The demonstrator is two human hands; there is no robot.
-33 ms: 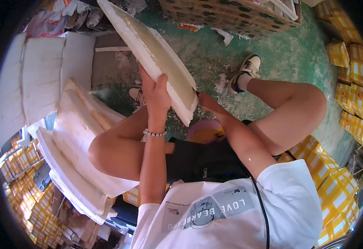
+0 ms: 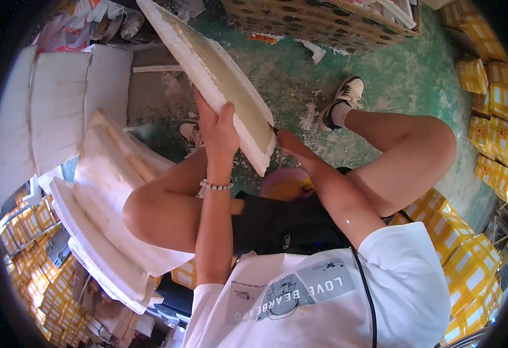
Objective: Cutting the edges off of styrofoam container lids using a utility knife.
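Note:
A long white foam panel (image 2: 230, 87), with a beige, shallowly recessed face and rough crumbly edges, slants up and away to the left in front of me. My left hand (image 2: 220, 130) grips its near left edge, thumb on top. At the panel's lower right edge, my right hand (image 2: 288, 144) is closed. Something small and dark pokes out of it against the foam; its kind is too small to tell. Below the panel, between my legs, sits a pink round container (image 2: 270, 181) with something yellow inside, partly hidden by my right forearm.
More white foam panels (image 2: 106, 191) lean against my left leg, and white foam blocks (image 2: 59, 110) stand farther left. A patterned brown carton (image 2: 329, 26) stands ahead. Yellow-taped boxes (image 2: 500, 98) are stacked at the right. White crumbs (image 2: 310, 119) litter the green floor.

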